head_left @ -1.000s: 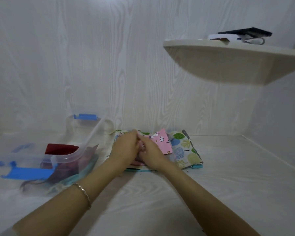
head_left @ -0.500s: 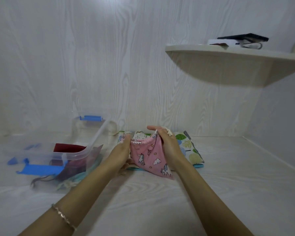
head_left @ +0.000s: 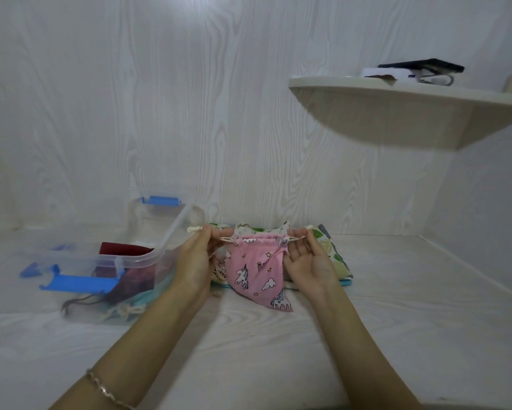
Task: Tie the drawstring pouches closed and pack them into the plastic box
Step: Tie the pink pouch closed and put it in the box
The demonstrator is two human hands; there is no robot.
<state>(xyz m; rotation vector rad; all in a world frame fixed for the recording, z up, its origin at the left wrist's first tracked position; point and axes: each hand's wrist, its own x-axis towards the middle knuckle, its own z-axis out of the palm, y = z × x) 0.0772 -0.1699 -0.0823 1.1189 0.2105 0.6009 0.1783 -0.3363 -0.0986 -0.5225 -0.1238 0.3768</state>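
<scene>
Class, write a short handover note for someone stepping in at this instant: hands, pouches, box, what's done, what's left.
Left hand pinches one drawstring end of the pink unicorn pouch; right hand pinches the other. Mouth partly gathered, no knot visible.
Plastic box stands open at left, a dark red pouch and others inside.
Left: knot this pouch, box it, then the stack of pouches behind it.

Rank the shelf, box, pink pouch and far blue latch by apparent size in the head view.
Largest: box and shelf, about alike; shelf runs off frame.
Then pink pouch.
Smallest: far blue latch.
</scene>
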